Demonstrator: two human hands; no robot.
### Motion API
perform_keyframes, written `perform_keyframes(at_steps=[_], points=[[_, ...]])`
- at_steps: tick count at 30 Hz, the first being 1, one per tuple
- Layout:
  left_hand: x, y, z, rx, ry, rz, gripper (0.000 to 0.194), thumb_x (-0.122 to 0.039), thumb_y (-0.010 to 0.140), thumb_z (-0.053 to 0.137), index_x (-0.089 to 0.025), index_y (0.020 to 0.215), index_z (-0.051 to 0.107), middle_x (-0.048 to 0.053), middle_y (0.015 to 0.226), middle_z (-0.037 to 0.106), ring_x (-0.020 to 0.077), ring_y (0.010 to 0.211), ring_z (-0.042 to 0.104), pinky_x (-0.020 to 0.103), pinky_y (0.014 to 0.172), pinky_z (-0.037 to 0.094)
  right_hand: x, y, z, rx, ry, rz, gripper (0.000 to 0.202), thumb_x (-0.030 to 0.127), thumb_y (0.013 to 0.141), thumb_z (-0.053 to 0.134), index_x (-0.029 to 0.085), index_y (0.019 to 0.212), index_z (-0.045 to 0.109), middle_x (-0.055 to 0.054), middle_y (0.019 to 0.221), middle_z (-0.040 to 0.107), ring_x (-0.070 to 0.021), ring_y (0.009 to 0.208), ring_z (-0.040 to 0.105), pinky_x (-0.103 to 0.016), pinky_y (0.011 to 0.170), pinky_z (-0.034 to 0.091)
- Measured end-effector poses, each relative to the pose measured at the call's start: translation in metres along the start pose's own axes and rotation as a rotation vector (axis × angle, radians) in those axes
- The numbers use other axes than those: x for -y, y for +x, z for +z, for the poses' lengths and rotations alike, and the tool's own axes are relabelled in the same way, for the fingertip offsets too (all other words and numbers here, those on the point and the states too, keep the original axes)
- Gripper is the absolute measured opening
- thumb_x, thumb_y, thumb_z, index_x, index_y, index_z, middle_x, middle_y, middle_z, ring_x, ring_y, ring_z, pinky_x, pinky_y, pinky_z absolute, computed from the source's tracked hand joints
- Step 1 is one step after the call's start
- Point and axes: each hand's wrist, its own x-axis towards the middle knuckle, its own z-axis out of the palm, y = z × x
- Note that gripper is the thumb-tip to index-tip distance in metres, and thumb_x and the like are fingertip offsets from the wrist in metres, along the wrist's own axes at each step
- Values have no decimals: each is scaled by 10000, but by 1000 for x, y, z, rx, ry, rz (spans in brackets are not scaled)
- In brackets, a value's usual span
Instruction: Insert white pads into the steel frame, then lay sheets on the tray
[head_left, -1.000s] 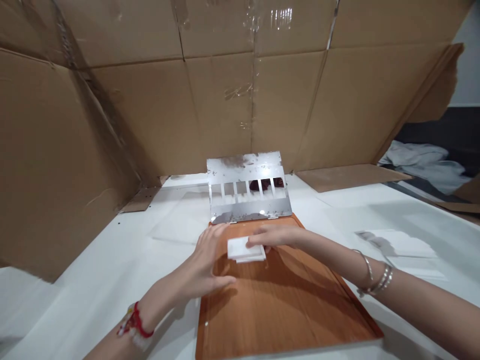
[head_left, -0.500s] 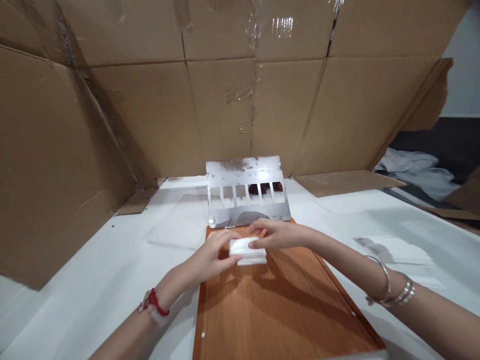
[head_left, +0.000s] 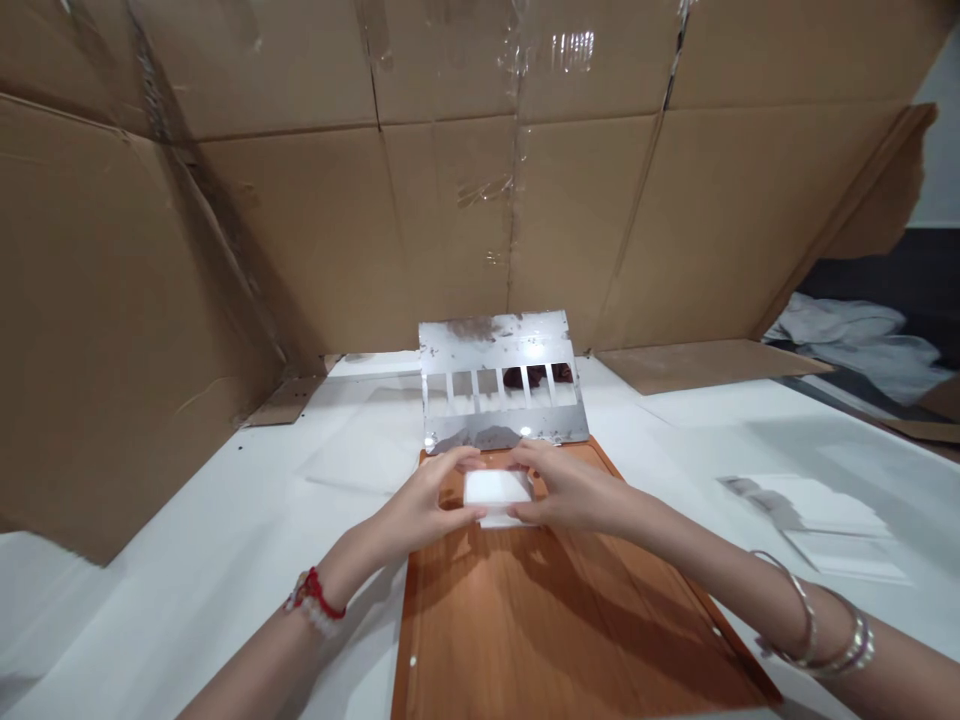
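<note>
Left hand grips white block's 9 o'clock end | right hand grips its 3 o'clock end | block's long axis runs 9-to-3, equally near both hands | held over wooden board's 12 o'clock edge, slotted metal plate beyond.

Bare forearms, no sleeves; red thread band on left wrist; silver bangles on right wrist.

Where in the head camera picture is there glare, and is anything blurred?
Head view: glare on the clear tape across the cardboard wall and small bright spots on the slotted metal plate; the hands' shadows fall on the orange wooden board; the edges bend; nothing is clearly blurred.
</note>
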Motion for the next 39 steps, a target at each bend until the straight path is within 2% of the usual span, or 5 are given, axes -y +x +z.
perform_keyframes(at_steps=[10, 19, 33, 36, 39], points=[[-19, 3, -3, -87, -253, -164, 512, -447, 845, 711, -280, 1291, 525, 80, 1312, 633, 287, 1297, 539, 515, 1138, 385, 4, -19, 10, -281, -59, -220, 274, 247, 911, 644, 266, 1183, 622, -46, 1088, 610, -226, 980, 577, -379, 839, 464], [-61, 19, -1, -306, -636, -150, 355, -485, 809, 736, -223, 1014, 613, 14, 921, 650, 187, 857, 636, 302, 760, 526, 19, -17, 10, -571, -24, -346, 261, 286, 894, 665, 258, 1120, 537, -48, 1014, 579, -234, 918, 559, -381, 773, 475], [-100, 46, -39, -352, -505, -223, 390, -536, 789, 748, -235, 1026, 673, 18, 871, 693, 225, 858, 656, 258, 727, 529, 31, 4, -56, -301, 606, -302, 200, 385, 893, 684, 212, 984, 645, -14, 909, 653, -142, 824, 602, -272, 756, 487], [-89, 45, -39, -343, -572, -301, 482, -561, 776, 755, -264, 1146, 667, 37, 1037, 733, 263, 1004, 676, 284, 822, 562, -5, 3, -98, -228, 419, -126, 305, 452, 982, 555, 184, 1069, 674, -48, 1010, 693, -145, 862, 655, -261, 791, 514], [-68, 41, -42, -323, -603, -404, 578, -551, 728, 807, -294, 1222, 651, 48, 1158, 730, 284, 1099, 673, 299, 859, 588, -61, -6, -140, -401, -89, 371, 290, 401, 1029, 499, 188, 1090, 686, -59, 1124, 700, -176, 1011, 658, -264, 859, 507]])
